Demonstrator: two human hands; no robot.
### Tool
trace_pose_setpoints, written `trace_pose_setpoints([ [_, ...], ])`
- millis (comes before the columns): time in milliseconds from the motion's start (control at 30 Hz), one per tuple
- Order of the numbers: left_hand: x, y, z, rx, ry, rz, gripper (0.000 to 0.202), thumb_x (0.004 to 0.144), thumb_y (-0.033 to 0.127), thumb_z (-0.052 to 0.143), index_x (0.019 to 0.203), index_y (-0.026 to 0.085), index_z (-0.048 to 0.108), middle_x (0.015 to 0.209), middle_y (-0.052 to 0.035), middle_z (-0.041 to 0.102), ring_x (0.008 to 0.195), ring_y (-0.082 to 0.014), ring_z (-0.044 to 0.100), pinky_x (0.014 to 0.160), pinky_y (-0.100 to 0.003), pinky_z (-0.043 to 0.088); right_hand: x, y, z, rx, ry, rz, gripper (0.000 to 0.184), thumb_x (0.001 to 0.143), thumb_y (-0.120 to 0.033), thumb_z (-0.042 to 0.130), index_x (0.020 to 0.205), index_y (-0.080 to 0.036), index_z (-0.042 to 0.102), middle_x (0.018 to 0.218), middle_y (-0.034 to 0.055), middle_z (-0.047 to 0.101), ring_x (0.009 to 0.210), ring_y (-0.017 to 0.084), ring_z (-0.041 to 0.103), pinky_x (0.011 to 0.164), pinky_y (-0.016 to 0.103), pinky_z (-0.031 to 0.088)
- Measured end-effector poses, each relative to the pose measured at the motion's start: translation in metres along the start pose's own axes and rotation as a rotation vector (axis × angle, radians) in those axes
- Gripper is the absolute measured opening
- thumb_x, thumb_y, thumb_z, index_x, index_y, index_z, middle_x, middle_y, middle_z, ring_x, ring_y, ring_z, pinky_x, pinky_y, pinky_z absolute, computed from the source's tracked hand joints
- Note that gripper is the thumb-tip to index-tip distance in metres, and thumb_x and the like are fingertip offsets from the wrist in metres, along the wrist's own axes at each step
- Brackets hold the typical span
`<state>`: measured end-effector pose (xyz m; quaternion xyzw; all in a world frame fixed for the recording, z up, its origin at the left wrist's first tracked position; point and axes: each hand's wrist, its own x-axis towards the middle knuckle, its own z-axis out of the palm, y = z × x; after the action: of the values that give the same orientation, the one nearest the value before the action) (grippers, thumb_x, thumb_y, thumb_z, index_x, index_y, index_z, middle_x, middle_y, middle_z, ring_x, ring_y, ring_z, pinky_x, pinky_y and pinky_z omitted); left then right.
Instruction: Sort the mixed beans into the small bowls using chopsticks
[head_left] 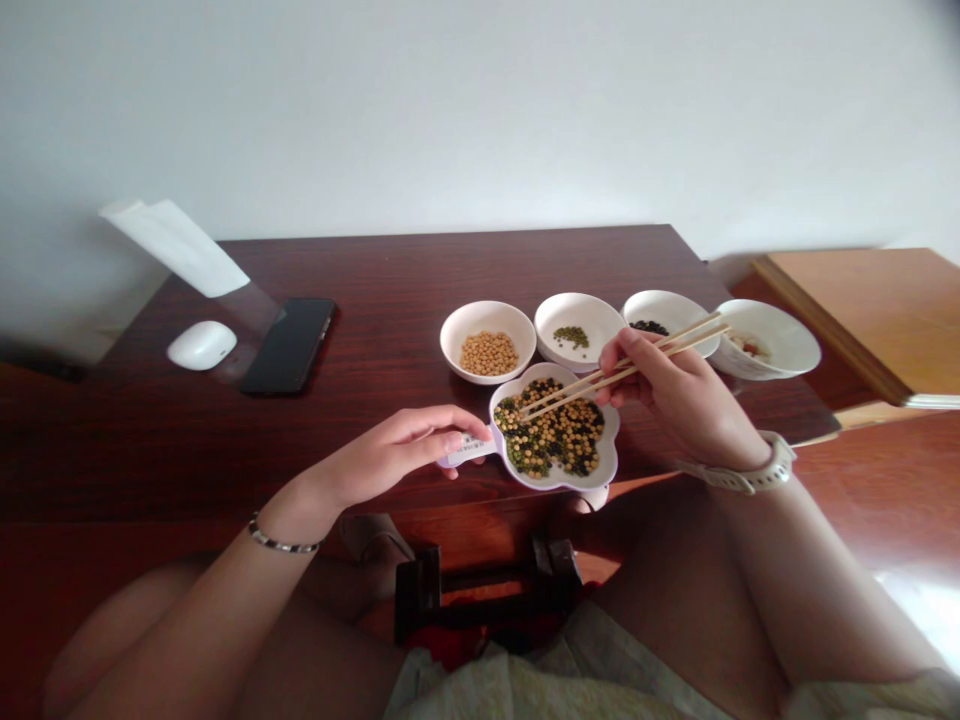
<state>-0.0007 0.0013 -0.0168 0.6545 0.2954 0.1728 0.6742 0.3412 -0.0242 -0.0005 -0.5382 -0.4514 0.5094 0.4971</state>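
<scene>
My left hand (409, 447) grips the handle of a white flower-shaped dish (611, 455) at the table's front edge. Mixed yellow, green and black beans (559, 425) cover the dish's floor. In my right hand (660, 385) is a pair of chopsticks (626, 368), their tips down among the beans at the dish's left side. Whether a bean is between the tips I cannot tell. Behind the dish stand a bowl of yellow beans (487, 355), a bowl with a few green beans (571, 338) and a bowl of black beans (651, 328), partly hidden by my right hand.
At the row's right end, a wider white bowl (795, 345) holds reddish and pale pieces. A black phone (290, 345), a white rounded case (202, 345) and a folded white paper (180, 245) lie at the table's left. A wooden stool or table (862, 310) stands beyond the right edge.
</scene>
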Motion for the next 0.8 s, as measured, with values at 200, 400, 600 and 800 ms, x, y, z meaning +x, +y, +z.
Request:
trace_pose_setpoints([
  [200,0.0004,-0.001,-0.0009,0.001,-0.008,0.007,0.028,0.114,0.037,0.064,0.131,0.021,0.079,0.131,-0.0087,0.075,0.098,-0.0161,0.067,0.085,-0.024,0.06,0.001,-0.0007,0.0006,-0.015,0.016,-0.02,0.047,0.096,-0.066,0.079,0.084,-0.021,0.074,0.077,0.0035,0.071,0.066,0.015,0.072,0.06,0.023,0.062],
  [400,0.0007,-0.0003,-0.0003,-0.007,-0.008,0.009,0.028,0.115,0.036,0.063,0.131,0.019,0.079,0.131,-0.0093,0.075,0.103,-0.0175,0.067,0.086,-0.024,0.06,0.0002,-0.0004,-0.0004,0.01,0.001,0.004,0.045,0.1,-0.063,0.077,0.085,-0.02,0.074,0.076,0.0029,0.07,0.067,0.014,0.072,0.06,0.019,0.061],
  [600,0.0001,-0.0015,-0.0011,-0.003,-0.009,0.002,0.029,0.114,0.037,0.065,0.132,0.02,0.079,0.131,-0.0093,0.075,0.099,-0.0166,0.067,0.086,-0.024,0.06,0.0007,0.0007,-0.0008,-0.012,0.001,-0.013,0.046,0.098,-0.065,0.078,0.086,-0.021,0.075,0.077,0.0039,0.072,0.066,0.016,0.073,0.06,0.022,0.063],
  [800,0.0002,-0.0015,-0.0008,-0.012,-0.008,0.004,0.028,0.115,0.036,0.064,0.132,0.021,0.079,0.13,-0.0083,0.075,0.1,-0.0164,0.067,0.086,-0.023,0.059,0.002,0.0011,-0.002,-0.005,-0.008,-0.006,0.046,0.098,-0.065,0.078,0.087,-0.021,0.076,0.078,0.0038,0.072,0.067,0.015,0.073,0.059,0.02,0.062],
])
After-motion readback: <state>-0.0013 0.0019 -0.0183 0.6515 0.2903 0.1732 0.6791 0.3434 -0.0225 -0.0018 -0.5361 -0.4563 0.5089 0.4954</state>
